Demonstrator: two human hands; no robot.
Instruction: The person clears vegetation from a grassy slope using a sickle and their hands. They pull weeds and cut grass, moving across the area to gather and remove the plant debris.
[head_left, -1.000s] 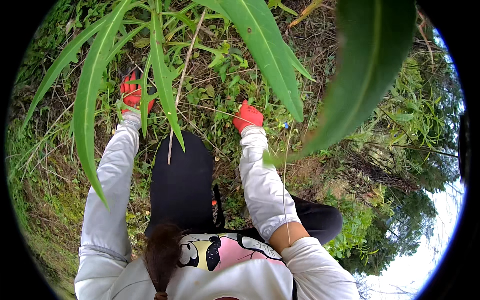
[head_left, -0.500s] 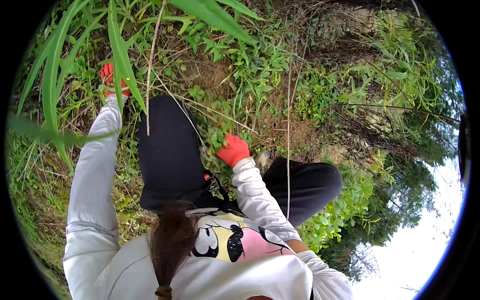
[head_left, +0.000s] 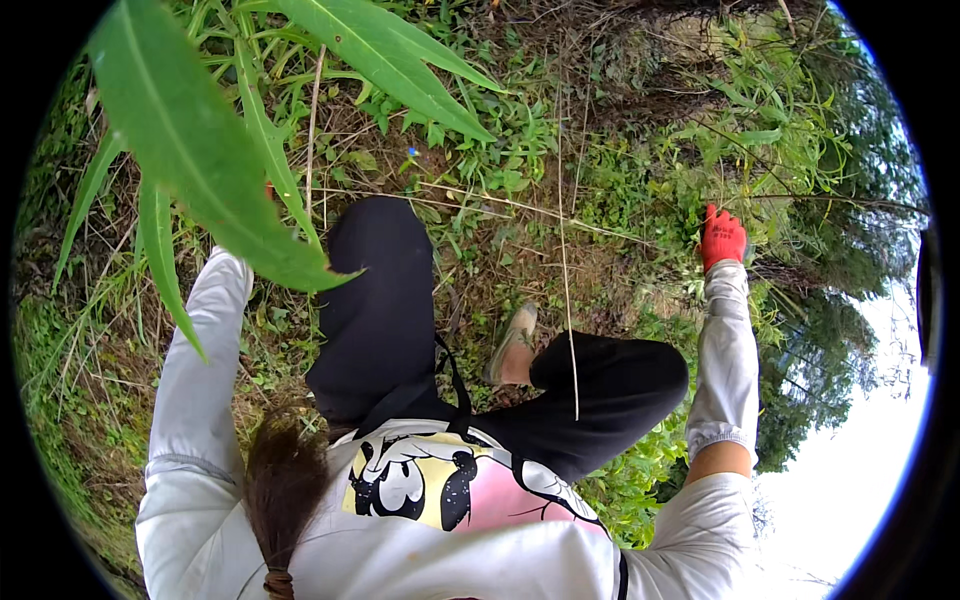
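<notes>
I have the right hand (head_left: 724, 238) out at the right, beside green weeds (head_left: 678, 212); its fingers look curled, but I cannot tell whether its grip pinches any. At left, a broad leaf (head_left: 195, 150) mostly hides my left hand (head_left: 268, 190), its grip unreadable.

Overgrown ground (head_left: 590, 275) outdoors, in daylight.
Brown soil shows in patches among low green plants (head_left: 55, 375), with dry, darker brush (head_left: 660, 95) toward the ground's far edge. Along its right edge stand dark green trees (head_left: 875, 135); beside them the sky (head_left: 845, 440) is bright, nearly white.
</notes>
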